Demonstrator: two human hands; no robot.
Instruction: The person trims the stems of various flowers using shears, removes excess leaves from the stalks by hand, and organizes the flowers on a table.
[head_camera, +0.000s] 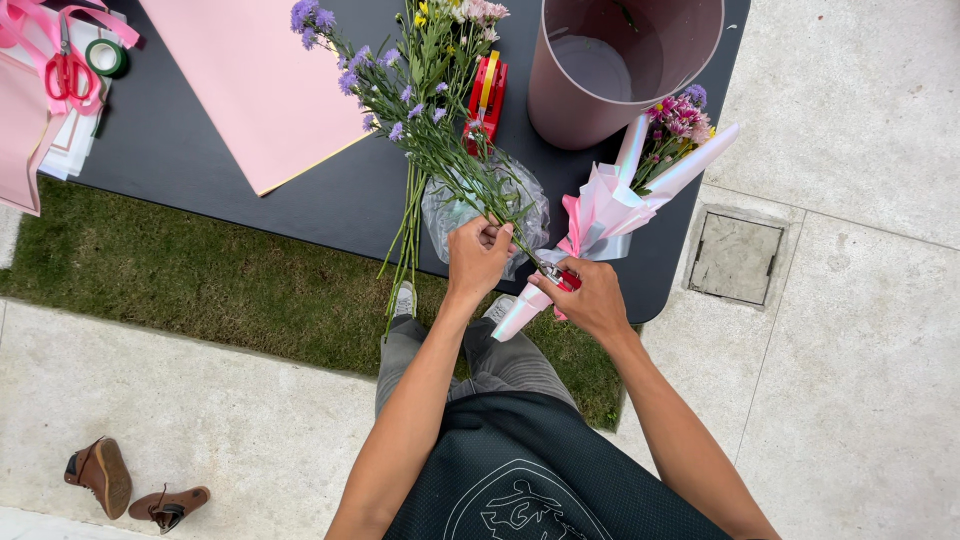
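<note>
Green flower stems (500, 205) with purple blooms (345, 70) lie at the near edge of the black table (200, 150), lower ends sticking out past the rim over the grass strip (200, 290). Left hand (478, 255) is wrapped around a few stems just above the cut ends, fingers curled closed on them. Right hand (590, 298) is closed around red-handled pruning shears (562, 277), blades at a stem right beside the left hand; how far the blades are open, cannot tell. Hands nearly touching. Crumpled clear plastic wrap (485, 205) sits under the stems. Just right of the hands, small wrapped bouquet (640, 185) in pink and iridescent paper, leaning off the table edge. Behind it, tall pink cylinder box (620, 65), upright and open at the top. Red tape dispenser (487, 95) between the flowers and the cylinder. Pink paper sheet (255, 85) flat on the table to the left. Far left corner: red scissors (68, 72), green tape roll (105, 57), pink ribbon (100, 20). Brown shoes (130, 485) on the paving, bottom left, well apart from the table.
</note>
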